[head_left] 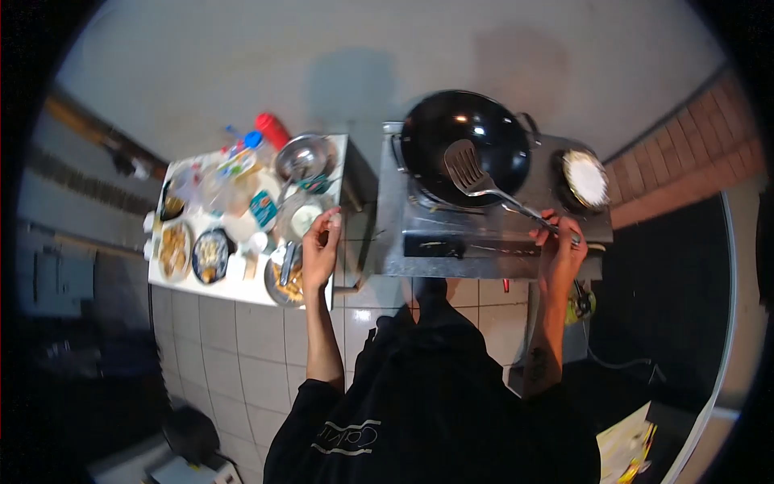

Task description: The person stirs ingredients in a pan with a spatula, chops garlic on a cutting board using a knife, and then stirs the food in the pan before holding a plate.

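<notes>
My right hand (562, 239) is wrapped round the handle of a slotted metal spatula (465, 167), whose head is over a large black wok (505, 121). The wok rests on a metal stove (484, 230). My left hand (322, 246) is raised near the right edge of the white table (234, 292), its fingers bent and drawn together at the tips. Whether they pinch something small cannot be made out. Close beside that hand are a bowl with white contents (305, 219) and a plate of food strips (288, 282).
A metal bowl (305, 156), a red bottle (272, 129), a teal packet (263, 209) and dishes of food (210, 256) crowd the table. A round dish with a white surface (587, 178) stands right of the wok. A gap separates table and stove.
</notes>
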The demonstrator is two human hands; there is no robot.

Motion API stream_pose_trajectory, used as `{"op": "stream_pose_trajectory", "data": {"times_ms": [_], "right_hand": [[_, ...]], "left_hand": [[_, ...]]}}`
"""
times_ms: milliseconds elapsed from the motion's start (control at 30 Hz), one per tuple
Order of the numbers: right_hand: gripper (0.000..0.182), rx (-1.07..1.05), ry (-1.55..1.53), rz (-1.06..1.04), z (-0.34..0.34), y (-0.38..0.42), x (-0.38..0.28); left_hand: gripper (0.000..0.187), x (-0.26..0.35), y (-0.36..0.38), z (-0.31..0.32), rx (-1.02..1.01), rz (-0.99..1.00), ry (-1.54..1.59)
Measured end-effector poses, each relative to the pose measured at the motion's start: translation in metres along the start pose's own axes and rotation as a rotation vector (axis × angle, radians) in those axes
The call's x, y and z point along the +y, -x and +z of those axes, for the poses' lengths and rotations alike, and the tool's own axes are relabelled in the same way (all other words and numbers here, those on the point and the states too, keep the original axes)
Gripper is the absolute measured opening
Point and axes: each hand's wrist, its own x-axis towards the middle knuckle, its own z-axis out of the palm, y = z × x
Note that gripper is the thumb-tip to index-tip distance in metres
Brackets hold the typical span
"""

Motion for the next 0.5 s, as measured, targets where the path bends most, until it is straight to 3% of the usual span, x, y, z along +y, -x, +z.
{"op": "stream_pose_trajectory", "data": {"times_ms": [200, 400, 500], "right_hand": [[0.017, 0.108, 0.062, -0.024, -0.073, -0.015, 0.013], [0.016, -0.058, 0.078, 0.036, -0.108, -0.050, 0.029], [0.016, -0.095, 0.007, 0.085, -0.116, -0.059, 0.050]], "left_hand": [[0.035, 0.007, -0.062, 0.095, -0.031, 0.129, -0.031], [0.042, 0.009, -0.102, 0.119, 0.097, 0.211, -0.377], [0.046, 0.018, -0.108, 0.132, 0.182, 0.099, -0.503]]}}
